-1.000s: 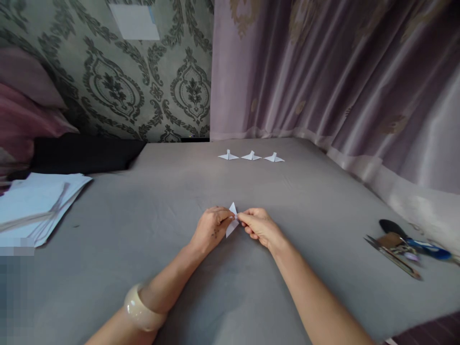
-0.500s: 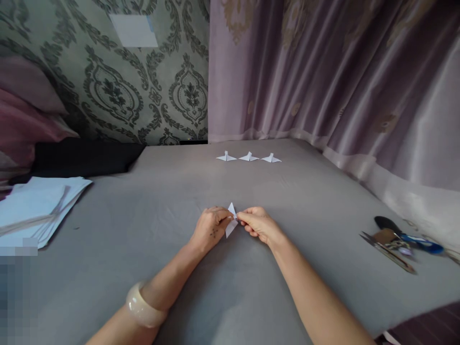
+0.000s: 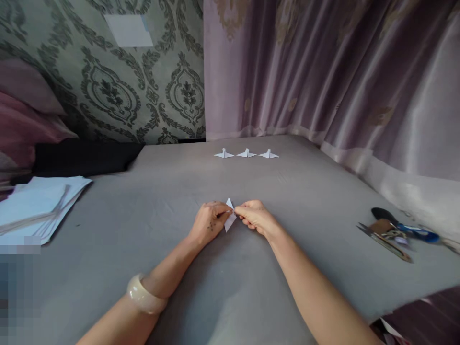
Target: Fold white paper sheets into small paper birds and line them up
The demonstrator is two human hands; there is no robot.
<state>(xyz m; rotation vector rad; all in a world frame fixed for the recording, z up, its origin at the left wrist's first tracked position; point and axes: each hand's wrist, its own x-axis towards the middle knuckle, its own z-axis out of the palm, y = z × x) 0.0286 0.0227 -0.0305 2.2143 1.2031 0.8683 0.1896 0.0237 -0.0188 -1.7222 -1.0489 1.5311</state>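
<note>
A small white folded-paper bird (image 3: 230,222) is pinched between both hands over the grey cloth, one pointed wing toward the back and the other toward me. My left hand (image 3: 211,221) is closed on its left side, and a pale bangle circles that forearm. From the right, my right hand (image 3: 257,218) grips the paper's middle with thumb and forefinger; the fingertips hide the part they hold. Farther back stand three finished-looking white paper birds in a row: a left one (image 3: 224,154), a middle one (image 3: 247,153) and a right one (image 3: 269,154).
A stack of white paper (image 3: 32,203) lies at the left, before a folded black cloth (image 3: 86,155). At the right are a pair of blue-handled scissors (image 3: 419,233), a brown piece and a pointed slim tool (image 3: 390,247). A purple curtain (image 3: 273,67) borders the back right.
The view has shifted slightly, so the birds and tools appear a little higher and more leftward. Both hands still pinch the paper, whose wings now look a little more in line.
</note>
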